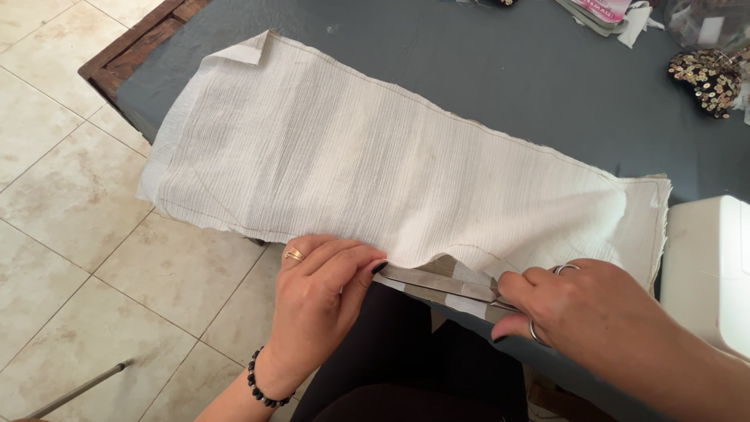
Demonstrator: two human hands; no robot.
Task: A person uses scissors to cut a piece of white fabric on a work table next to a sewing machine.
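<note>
Two hands are working along the near edge of a long piece of cream ribbed fabric [375, 164], which is lying spread across a dark grey desk [500, 70]. The left hand [316, 301] is pinching that edge, its fingers [355, 262] closing on the cloth just left of a turned-up grey striped flap [445, 273]. The right hand [578, 309] is gripping a pair of metal scissors [488, 293], fingers through the loops, blades lying on the flap. Beyond the fabric's far right end a sequined item [707, 78] is sitting, and a white sewing machine [707, 266] is standing just right of it.
</note>
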